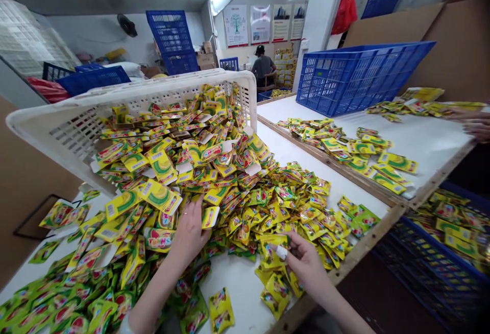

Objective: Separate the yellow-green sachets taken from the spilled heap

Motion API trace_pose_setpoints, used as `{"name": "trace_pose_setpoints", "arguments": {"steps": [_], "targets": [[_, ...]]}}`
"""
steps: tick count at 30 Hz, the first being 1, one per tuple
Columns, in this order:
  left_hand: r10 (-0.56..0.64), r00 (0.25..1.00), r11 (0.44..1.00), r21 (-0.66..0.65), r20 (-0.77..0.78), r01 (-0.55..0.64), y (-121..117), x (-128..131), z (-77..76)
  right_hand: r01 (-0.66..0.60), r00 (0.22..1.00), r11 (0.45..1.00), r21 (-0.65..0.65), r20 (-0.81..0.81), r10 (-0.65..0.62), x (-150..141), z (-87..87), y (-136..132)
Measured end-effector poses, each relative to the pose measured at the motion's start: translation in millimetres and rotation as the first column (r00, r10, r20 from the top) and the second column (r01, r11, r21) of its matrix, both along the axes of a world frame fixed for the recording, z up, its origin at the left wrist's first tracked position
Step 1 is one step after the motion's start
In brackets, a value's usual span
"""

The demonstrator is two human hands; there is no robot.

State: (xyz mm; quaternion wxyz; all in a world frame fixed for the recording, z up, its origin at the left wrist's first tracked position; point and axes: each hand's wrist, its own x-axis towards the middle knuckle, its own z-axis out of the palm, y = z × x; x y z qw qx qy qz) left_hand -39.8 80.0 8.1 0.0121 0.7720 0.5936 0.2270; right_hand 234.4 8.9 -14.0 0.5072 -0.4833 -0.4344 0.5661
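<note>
My left hand (190, 230) lay with its grip apart on the sachet pile (245, 191), while my right hand (302, 262) had its grip clamped on one yellow sachet (270, 252).

Left hand (190, 232) reaches up toward twelve o'clock, palm down, fingers spread flat, forearm angling in from seven. Right hand (304, 262) sits at four o'clock of it, fingers curled in a pinch, wrist running off toward five.
</note>
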Motion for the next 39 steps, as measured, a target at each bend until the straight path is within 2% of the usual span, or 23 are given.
{"name": "trace_pose_setpoints", "arguments": {"steps": [2,4,6,8,10,12,13,14,15,18,20,21,22,25,26,28,31,33,34,35,37,38,39], "targets": [[-0.055,0.977,0.993,-0.089,0.206,0.075,-17,13,9.7,0.014,0.995,1.000,-0.024,-0.094,-0.017,2,15.9,4],[-0.027,0.836,0.940,-0.272,0.548,0.208,-38,31,21.8,-0.001,0.989,1.000,0.000,-0.150,0.001,0,37.4,8],[0.173,0.633,0.827,-0.460,0.754,0.322,-57,51,33.0,-0.061,0.983,0.996,0.067,-0.168,0.072,-8,60.0,12],[0.293,0.540,0.737,-0.546,0.789,0.398,-72,69,41.7,-0.129,0.979,0.973,0.192,-0.131,0.156,-18,77.7,16],[0.270,0.516,0.704,-0.532,0.813,0.470,-80,81,47.8,-0.205,0.977,0.892,0.404,0.031,0.210,-26,86.8,17],[0.232,0.511,0.699,-0.507,0.827,0.504,-85,87,51.4,-0.327,0.941,0.728,0.603,0.276,0.194,-29,88.4,17],[0.233,0.514,0.701,-0.509,0.826,0.500,-87,89,51.9,-0.408,0.902,0.644,0.647,0.393,0.177,-29,88.0,15],[0.241,0.522,0.697,-0.520,0.818,0.493,-90,90,51.3,-0.497,0.849,0.585,0.641,0.499,0.174,-27,87.8,13],[0.252,0.536,0.690,-0.538,0.806,0.484,-92,91,49.3,-0.584,0.781,0.559,0.589,0.594,0.189,-25,88.5,10],[0.196,0.580,0.677,-0.537,0.790,0.503,-102,96,35.9,-0.785,0.500,0.558,0.271,0.808,0.311,-15,95.1,-3],[0.121,0.571,0.671,-0.491,0.812,0.556,-108,99,23.7,-0.836,0.372,0.540,0.100,0.826,0.423,-7,97.2,-12],[0.104,0.547,0.666,-0.466,0.831,0.582,-111,100,17.9,-0.839,0.372,0.539,0.073,0.800,0.471,-3,95.2,-16],[0.108,0.511,0.649,-0.450,0.853,0.614,-113,101,12.8,-0.823,0.418,0.561,0.086,0.760,0.497,1,90.7,-19],[0.194,0.416,0.540,-0.451,0.888,0.711,-117,99,3.4,-0.667,0.663,0.700,0.256,0.632,0.402,8,66.0,-26],[0.217,0.404,0.494,-0.457,0.889,0.740,-117,98,2.1,-0.622,0.719,0.717,0.315,0.594,0.362,8,57.5,-28],[0.241,0.390,0.425,-0.458,0.889,0.781,-119,100,1.5,-0.632,0.735,0.694,0.344,0.552,0.395,6,46.3,-34],[0.265,0.345,0.444,-0.431,0.900,0.786,-119,107,4.2,-0.745,0.624,0.631,0.215,0.558,0.547,3,47.6,-40],[0.283,0.332,0.443,-0.430,0.900,0.787,-116,110,7.1,-0.760,0.583,0.626,0.171,0.606,0.541,10,55.4,-35],[0.261,0.359,0.458,-0.442,0.896,0.771,-113,110,8.4,-0.738,0.595,0.645,0.197,0.640,0.486,19,59.8,-27],[0.204,0.419,0.501,-0.462,0.885,0.732,-109,107,9.4,-0.687,0.628,0.681,0.251,0.678,0.383,31,64.3,-15],[0.027,0.626,0.698,-0.463,0.779,0.547,-96,95,9.5,-0.490,0.691,0.759,0.429,0.722,0.038,66,73.7,18],[-0.040,0.740,0.808,-0.414,0.672,0.420,-89,87,8.5,-0.339,0.671,0.772,0.538,0.713,-0.202,85,78.6,36],[-0.064,0.830,0.886,-0.351,0.554,0.303,-82,78,6.9,-0.204,0.585,0.754,0.624,0.696,-0.417,103,83.3,55]]}}
